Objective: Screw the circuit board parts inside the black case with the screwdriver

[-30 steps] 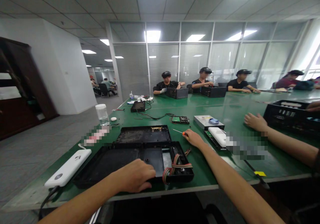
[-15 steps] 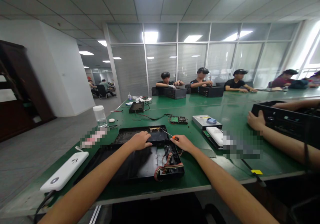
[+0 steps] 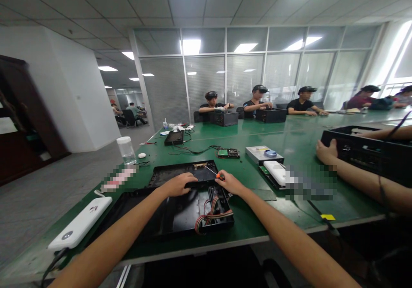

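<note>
My right hand [image 3: 230, 183] was closed around the orange handle of a small screwdriver [image 3: 219, 175], its thin shaft pointing away from me at the far edge of the flat black panel [image 3: 180, 171]. I could not tell whether the tip was touching anything there. My left hand [image 3: 176, 185] lay on the near edge of that same panel with the fingers loosely bent. Whether it was gripping the edge or only pressing down, I could not tell. The panel sat just behind the open black case [image 3: 174, 215], which rested on the green table [image 3: 289, 137] right in front of me. The case was already uncovered and looked mostly bare inside. A striped ribbon cable [image 3: 212, 213] looped loose at its right end, not visibly plugged into anything. A small circuit board [image 3: 228, 153] and a silver drive [image 3: 257, 153] lay apart on the table beyond my right hand, so much of the inside seemed to be out already, while the panel under my hands was still being worked on. A white power bank [image 3: 80, 223] lay to my left and a clear jar [image 3: 125, 150] stood farther back. On my right, a co-worker's hand [image 3: 325, 151] held another black case [image 3: 367, 150].
</note>
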Tool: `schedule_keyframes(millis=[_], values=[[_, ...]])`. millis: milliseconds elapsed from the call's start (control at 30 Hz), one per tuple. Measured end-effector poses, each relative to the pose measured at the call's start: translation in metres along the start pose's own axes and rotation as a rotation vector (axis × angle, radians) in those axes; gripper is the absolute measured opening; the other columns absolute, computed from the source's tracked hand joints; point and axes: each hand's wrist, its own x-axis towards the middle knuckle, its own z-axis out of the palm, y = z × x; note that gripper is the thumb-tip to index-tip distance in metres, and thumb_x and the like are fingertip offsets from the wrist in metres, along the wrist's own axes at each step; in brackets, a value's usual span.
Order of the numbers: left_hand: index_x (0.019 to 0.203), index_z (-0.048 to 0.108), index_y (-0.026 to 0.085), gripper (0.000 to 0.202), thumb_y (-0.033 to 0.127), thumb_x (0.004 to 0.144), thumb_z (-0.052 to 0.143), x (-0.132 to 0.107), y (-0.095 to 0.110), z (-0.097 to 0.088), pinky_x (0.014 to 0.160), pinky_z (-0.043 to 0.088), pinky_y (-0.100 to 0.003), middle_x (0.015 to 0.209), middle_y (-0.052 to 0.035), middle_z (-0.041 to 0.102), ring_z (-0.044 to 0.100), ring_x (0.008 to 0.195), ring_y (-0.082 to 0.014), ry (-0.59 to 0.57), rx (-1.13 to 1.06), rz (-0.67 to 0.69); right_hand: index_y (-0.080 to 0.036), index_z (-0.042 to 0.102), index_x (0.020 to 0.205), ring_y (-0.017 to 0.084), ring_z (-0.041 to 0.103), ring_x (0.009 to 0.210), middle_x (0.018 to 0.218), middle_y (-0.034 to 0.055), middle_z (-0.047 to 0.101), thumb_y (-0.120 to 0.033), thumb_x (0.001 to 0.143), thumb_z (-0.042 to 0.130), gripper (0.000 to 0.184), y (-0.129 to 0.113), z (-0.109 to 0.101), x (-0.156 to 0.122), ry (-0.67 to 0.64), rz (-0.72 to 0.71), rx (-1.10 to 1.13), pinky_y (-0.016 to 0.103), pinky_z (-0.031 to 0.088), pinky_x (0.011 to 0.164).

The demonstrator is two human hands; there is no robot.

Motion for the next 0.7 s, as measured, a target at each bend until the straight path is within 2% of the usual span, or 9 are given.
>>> schedule_keyframes(millis=[67, 167, 267, 400, 567, 633, 700], values=[[0.109, 0.051, 0.020, 0.036, 0.020, 0.073, 0.056, -0.005, -0.004, 0.004, 0.091, 0.034, -0.028, 0.109, -0.0053, 0.047, 0.045, 0.100, -0.0173, 0.034, -0.026, -0.001, -0.019, 0.051, 0.085, 0.013, 0.051, 0.065, 0.071, -0.0008, 0.055, -0.042, 0.075, 0.048, 0.025, -0.001, -0.002, -0.001, -0.004, -0.008, -0.011, 0.024, 0.037, 0.061], [0.094, 0.059, 0.019, 0.017, 0.026, 0.079, 0.052, -0.009, -0.007, 0.010, 0.088, 0.035, -0.027, 0.102, -0.0045, 0.049, 0.046, 0.096, -0.0158, 0.042, -0.021, 0.010, -0.019, 0.051, 0.084, 0.012, 0.049, 0.062, 0.067, -0.0015, 0.054, -0.043, 0.077, 0.046, 0.026, -0.001, -0.004, -0.002, -0.005, -0.022, -0.028, 0.024, 0.036, 0.060], [0.085, 0.059, 0.018, 0.018, 0.026, 0.085, 0.043, -0.009, -0.006, 0.014, 0.084, 0.037, -0.026, 0.095, -0.0043, 0.051, 0.047, 0.091, -0.0146, 0.049, 0.037, 0.021, -0.019, 0.051, 0.084, 0.012, 0.049, 0.062, 0.067, -0.0015, 0.054, -0.044, 0.077, 0.045, 0.027, -0.001, -0.005, -0.002, -0.010, -0.035, -0.041, 0.023, 0.035, 0.060], [0.082, 0.054, 0.015, 0.018, 0.023, 0.087, 0.039, -0.006, 0.002, 0.015, 0.080, 0.038, -0.026, 0.091, -0.0049, 0.052, 0.047, 0.086, -0.0147, 0.079, 0.136, 0.043, -0.018, 0.052, 0.083, 0.012, 0.048, 0.061, 0.069, -0.0011, 0.055, -0.045, 0.076, 0.045, 0.028, 0.000, -0.005, -0.001, -0.011, -0.037, -0.051, 0.023, 0.035, 0.059], [0.086, 0.049, 0.015, 0.019, 0.021, 0.089, 0.032, -0.002, 0.016, 0.002, 0.082, 0.037, -0.028, 0.094, -0.0067, 0.052, 0.047, 0.089, -0.0157, 0.207, 0.205, 0.025, -0.018, 0.053, 0.082, 0.012, 0.049, 0.061, 0.069, -0.0008, 0.056, -0.044, 0.076, 0.046, 0.028, 0.000, -0.004, 0.000, 0.002, -0.039, -0.059, 0.023, 0.035, 0.058], [0.089, 0.048, 0.015, 0.019, 0.022, 0.089, 0.030, 0.004, 0.024, -0.003, 0.076, 0.039, -0.026, 0.088, -0.0057, 0.054, 0.050, 0.082, -0.0145, 0.196, 0.199, -0.010, -0.018, 0.053, 0.082, 0.012, 0.049, 0.061, 0.068, -0.0007, 0.056, -0.046, 0.076, 0.046, 0.029, 0.000, -0.005, -0.001, 0.012, -0.036, -0.066, 0.023, 0.035, 0.058], [0.091, 0.047, 0.016, 0.017, 0.021, 0.089, 0.031, 0.013, 0.033, -0.004, 0.069, 0.039, -0.023, 0.082, -0.0037, 0.055, 0.052, 0.075, -0.0133, 0.114, 0.186, -0.005, -0.019, 0.053, 0.082, 0.012, 0.050, 0.061, 0.068, -0.0005, 0.057, -0.046, 0.075, 0.047, 0.029, 0.001, -0.007, 0.000, 0.035, -0.028, -0.068, 0.023, 0.035, 0.058]])
